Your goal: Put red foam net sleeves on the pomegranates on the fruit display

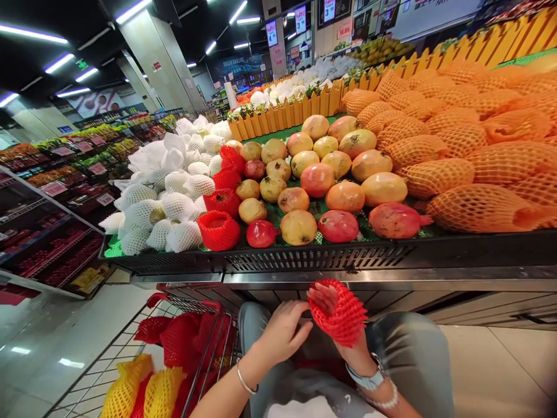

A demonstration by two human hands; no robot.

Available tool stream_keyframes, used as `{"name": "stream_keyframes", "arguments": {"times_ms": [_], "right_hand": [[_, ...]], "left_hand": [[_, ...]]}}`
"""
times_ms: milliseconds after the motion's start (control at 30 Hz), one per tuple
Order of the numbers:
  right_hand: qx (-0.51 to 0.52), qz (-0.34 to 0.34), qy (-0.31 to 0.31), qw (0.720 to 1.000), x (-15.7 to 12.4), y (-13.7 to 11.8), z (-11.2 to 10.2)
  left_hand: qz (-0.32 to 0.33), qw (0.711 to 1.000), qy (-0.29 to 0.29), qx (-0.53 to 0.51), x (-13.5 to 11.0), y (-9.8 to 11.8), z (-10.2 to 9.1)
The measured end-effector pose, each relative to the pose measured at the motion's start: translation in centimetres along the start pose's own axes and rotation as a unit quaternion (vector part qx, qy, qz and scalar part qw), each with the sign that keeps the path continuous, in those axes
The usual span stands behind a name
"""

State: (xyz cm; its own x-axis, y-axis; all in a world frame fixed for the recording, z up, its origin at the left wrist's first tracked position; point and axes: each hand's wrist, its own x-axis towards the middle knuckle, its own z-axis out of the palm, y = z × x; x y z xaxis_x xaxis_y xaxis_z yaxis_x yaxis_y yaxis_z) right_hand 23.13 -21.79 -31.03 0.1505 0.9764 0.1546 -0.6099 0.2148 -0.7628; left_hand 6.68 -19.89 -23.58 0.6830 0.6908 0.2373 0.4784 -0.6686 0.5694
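Observation:
Low in the head view, below the display's front edge, my right hand (pixel 324 299) sits inside a red foam net sleeve (pixel 342 316), which wraps the palm; only its fingertips show. My left hand (pixel 282 332) pinches the sleeve's left edge with bent fingers. Straight above lie bare pomegranates (pixel 319 180) on green matting. Several pomegranates in red net sleeves (pixel 219 229) stand at the left of them.
Fruit in white nets (pixel 174 200) fills the display's left, fruit in orange nets (pixel 461 139) the right. The black display rim (pixel 322 255) runs across in front of me. A red shopping cart (pixel 187 348) with red and yellow nets stands at lower left. Shelves line the left aisle.

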Motion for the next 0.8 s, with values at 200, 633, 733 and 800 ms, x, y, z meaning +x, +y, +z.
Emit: {"name": "stream_keyframes", "arguments": {"times_ms": [200,633,733,800], "right_hand": [[-0.002,0.068,-0.027,0.997,-0.8,-0.3,-0.2],[-0.079,0.095,-0.039,0.992,-0.5,-1.8,-0.7],[-0.065,0.074,-0.032,0.995,-0.5,-1.5,-0.8],[-0.053,0.076,-0.025,0.995,-0.4,-1.1,-0.9]], "left_hand": [[0.025,0.962,0.262,0.067,1.3,0.2,-6.7],[-0.096,0.889,0.098,0.437,16.9,2.2,-24.0],[-0.136,0.848,0.014,0.511,19.6,0.1,-24.3],[-0.152,0.827,-0.044,0.539,20.8,-1.2,-24.0]]}}
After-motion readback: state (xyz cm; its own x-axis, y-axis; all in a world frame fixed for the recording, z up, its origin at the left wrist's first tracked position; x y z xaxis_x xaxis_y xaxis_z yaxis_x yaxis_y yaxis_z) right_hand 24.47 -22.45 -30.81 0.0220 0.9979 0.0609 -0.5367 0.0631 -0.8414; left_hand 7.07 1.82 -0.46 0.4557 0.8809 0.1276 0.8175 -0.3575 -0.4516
